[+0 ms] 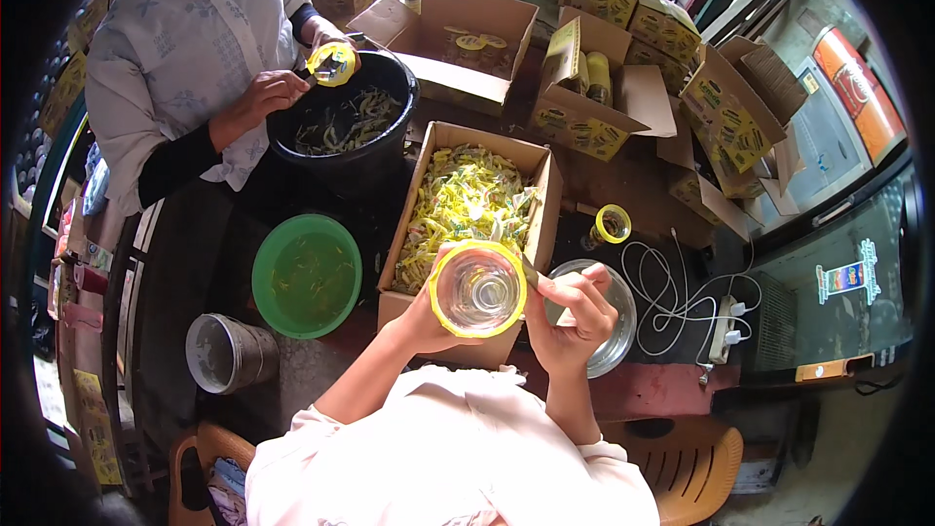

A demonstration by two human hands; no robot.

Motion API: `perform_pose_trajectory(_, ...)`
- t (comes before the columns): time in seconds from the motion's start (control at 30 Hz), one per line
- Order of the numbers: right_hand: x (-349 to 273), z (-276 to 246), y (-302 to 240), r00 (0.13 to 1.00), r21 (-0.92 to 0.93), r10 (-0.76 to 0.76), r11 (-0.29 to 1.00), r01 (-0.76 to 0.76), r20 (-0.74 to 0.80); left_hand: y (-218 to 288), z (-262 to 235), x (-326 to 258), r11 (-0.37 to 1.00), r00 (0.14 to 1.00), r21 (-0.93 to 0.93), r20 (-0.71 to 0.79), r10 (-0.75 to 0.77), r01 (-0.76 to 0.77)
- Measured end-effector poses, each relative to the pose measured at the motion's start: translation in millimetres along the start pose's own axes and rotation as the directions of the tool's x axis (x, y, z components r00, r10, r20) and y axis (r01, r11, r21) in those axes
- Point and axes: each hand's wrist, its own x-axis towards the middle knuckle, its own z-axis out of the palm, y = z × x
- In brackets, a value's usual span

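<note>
So you're holding a clear glass jar (478, 289) with a yellow band around its rim up in front of your chest, mouth facing up toward the camera. Your left hand (426, 315) is wrapping around it from the left side and underneath, fingers closed on the glass. Your right hand (575, 310) is sitting just beside the jar on the right, curled shut around a thin blade-like tool (530, 274) whose tip is touching the jar's yellow rim.

Right behind the jar there's an open cardboard box (545, 197) heaped with yellow and white label scraps. Under your right hand a round metal bowl (616, 336) is peeking out, and a little past it a small jar with a yellow ring (612, 224) is standing on the dark table. A green basin (306, 275) is sitting left of the box, with a grey metal bucket (226, 354) lower down near it.

Across from you another person (185, 49) in a pale patterned shirt is working over a black tub (353, 127) full of peeled strips, holding a yellow-banded jar (331, 64) in both hands. More open boxes (450, 34) are piling up behind. A white cable (672, 287) is looping over to a power strip on your right.
</note>
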Motion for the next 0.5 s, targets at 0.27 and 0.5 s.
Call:
perform_pose_trajectory(0.27,1.7,-1.1,2.8,1.000,-0.018,0.005,1.000,-0.005,0.029,-1.8,-1.3,0.6,1.000,0.996,0.011,0.087,0.006,-0.007)
perform_pose_trajectory(0.5,0.2,-2.9,3.6,0.997,0.013,0.068,0.998,-0.069,0.042,-1.5,-0.3,2.0,0.962,0.991,-0.249,0.104,-0.090,0.113)
